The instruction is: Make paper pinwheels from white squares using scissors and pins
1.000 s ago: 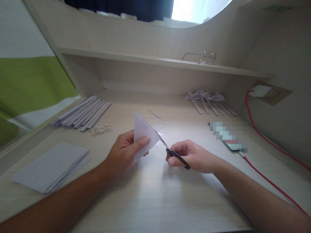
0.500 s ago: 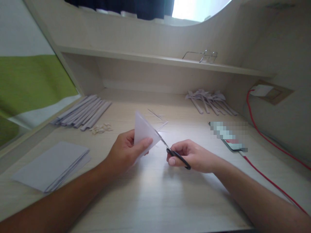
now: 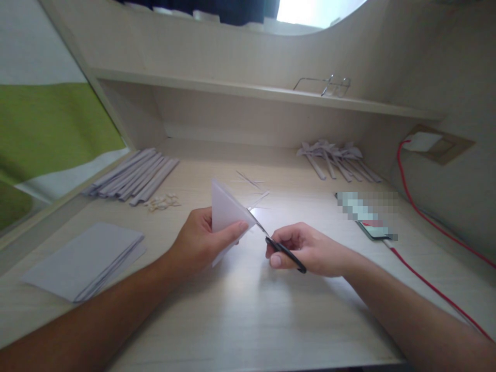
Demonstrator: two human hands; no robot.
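Two hands are seen above the bench (image 3: 248, 310). A folded paper (image 3: 226, 214) is pinched upright in the left hand (image 3: 201, 243), its grip clamped on the sheet's near edge. Black scissors (image 3: 277, 245) are held in the right hand (image 3: 306, 250), fingers closed round the handles, blades touching the paper's right edge. Left of the paper, a stack of sheets (image 3: 85, 261) is laid flat.
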